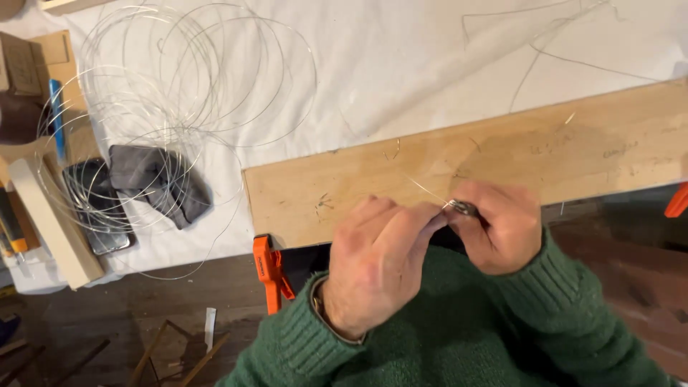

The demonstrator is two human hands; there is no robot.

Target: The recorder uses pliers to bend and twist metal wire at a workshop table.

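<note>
Both hands meet over the near edge of a board [502, 154] on the desk [401, 64]. The left hand [376, 261] is curled, fingertips pinching a thin wire [428, 190]. The right hand [502, 226] is closed around pliers [464, 208], touching the left fingertips. The wire runs up-left from the pliers across the board.
</note>
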